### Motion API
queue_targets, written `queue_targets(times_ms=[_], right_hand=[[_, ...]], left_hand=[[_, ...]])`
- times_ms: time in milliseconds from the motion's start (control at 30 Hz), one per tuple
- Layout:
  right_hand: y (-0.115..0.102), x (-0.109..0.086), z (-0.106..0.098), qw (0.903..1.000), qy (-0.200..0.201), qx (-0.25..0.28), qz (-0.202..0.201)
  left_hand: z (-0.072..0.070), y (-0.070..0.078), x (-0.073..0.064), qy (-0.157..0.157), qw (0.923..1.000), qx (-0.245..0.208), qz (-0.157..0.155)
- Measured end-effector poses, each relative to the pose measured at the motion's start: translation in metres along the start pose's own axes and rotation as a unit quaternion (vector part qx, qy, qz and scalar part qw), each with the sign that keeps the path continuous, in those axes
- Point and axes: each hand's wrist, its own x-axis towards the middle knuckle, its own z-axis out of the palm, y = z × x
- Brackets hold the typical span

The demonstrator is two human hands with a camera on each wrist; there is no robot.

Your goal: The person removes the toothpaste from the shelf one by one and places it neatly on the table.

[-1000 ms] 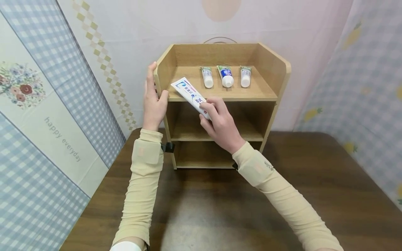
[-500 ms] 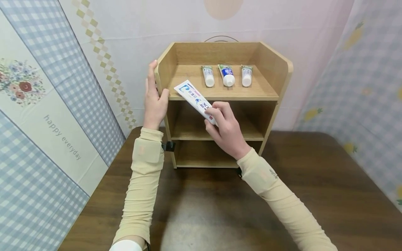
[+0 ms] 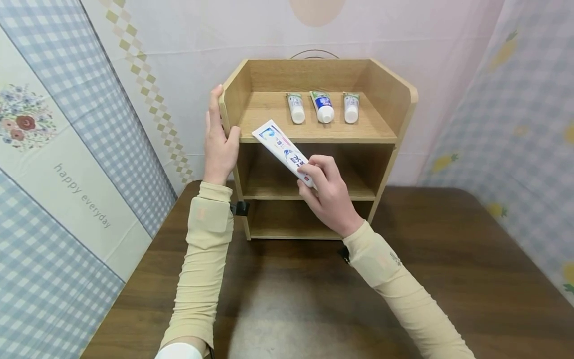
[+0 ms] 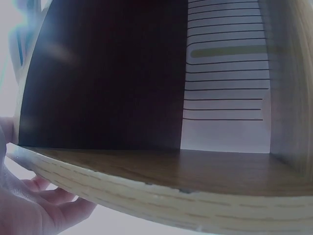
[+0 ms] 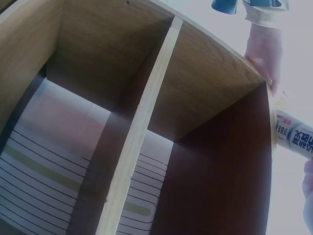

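My right hand point(image 3: 329, 197) grips a white toothpaste tube point(image 3: 283, 152) with blue lettering by its lower end. The tube slants up and left, and its flat end overlaps the front edge of the top shelf in the head view. In the right wrist view the tube point(image 5: 296, 134) shows at the right edge beside the shelf unit. My left hand point(image 3: 220, 144) holds the left side panel of the wooden shelf unit point(image 3: 318, 141), thumb at the front edge. In the left wrist view the fingers point(image 4: 63, 210) reach past the board's edge.
On the top shelf lie three more tubes in a row: a small white one point(image 3: 296, 108), a blue-and-white one point(image 3: 323, 107) and another small white one point(image 3: 351, 108). Two lower compartments open to the front. The unit stands on a dark wooden table point(image 3: 287, 299), with patterned cloth point(image 3: 80, 164) around it.
My right hand has moved right and down in the head view, drawing the toothpaste tube back toward me. My left hand stays on the side panel.
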Motion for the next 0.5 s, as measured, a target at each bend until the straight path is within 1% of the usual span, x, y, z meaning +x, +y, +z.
queue_targets(times_ms=[200,400,500], right_hand=[[-0.003,-0.013,-0.009,0.9999,0.009,0.000,0.004],[-0.006,-0.023,-0.016,0.9996,0.022,0.006,0.015],[-0.006,-0.027,-0.018,0.9995,0.023,0.006,0.021]], left_hand=[[0.002,-0.002,-0.001,0.001,0.9999,-0.010,0.002],[0.002,-0.003,0.001,0.010,0.9999,-0.002,0.008],[0.003,-0.002,0.000,0.013,0.9999,0.001,0.001]])
